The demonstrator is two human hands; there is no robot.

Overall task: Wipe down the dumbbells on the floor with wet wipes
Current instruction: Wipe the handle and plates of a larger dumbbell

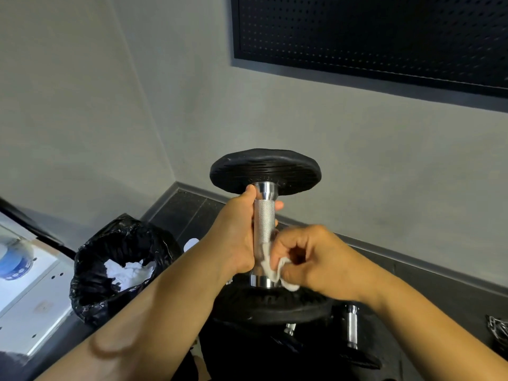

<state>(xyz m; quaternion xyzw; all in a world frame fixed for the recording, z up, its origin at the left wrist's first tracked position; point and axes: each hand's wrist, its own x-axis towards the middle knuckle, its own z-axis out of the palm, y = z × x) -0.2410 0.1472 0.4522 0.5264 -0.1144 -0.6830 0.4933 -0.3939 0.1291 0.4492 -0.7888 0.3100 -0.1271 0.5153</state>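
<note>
Filling most of the view is a grey wall (357, 160), and on its upper right part hangs a black perforated panel (371, 31). Below the wall runs a dark floor (192, 213), where a bin lined with a black bag (90, 270) stands at the left; white crumpled wipes (129, 270) lie inside it. In the middle, a dumbbell (264, 221) is held upright above the floor, with one black plate (265, 170) on top and the other plate (275, 306) below (the chrome handle between them is knurled). Under it, lower right, a second dumbbell (351, 325) lies on the floor, and only its shiny handle is clear. The left hand (236, 235) grips the upper and middle part of the handle, with the thumb near the top collar and the fingers wrapped behind. The right hand (316, 259) pinches a white wet wipe (270, 266) with curled fingers and presses it against the lower part of the handle, just above the bottom collar.
</note>
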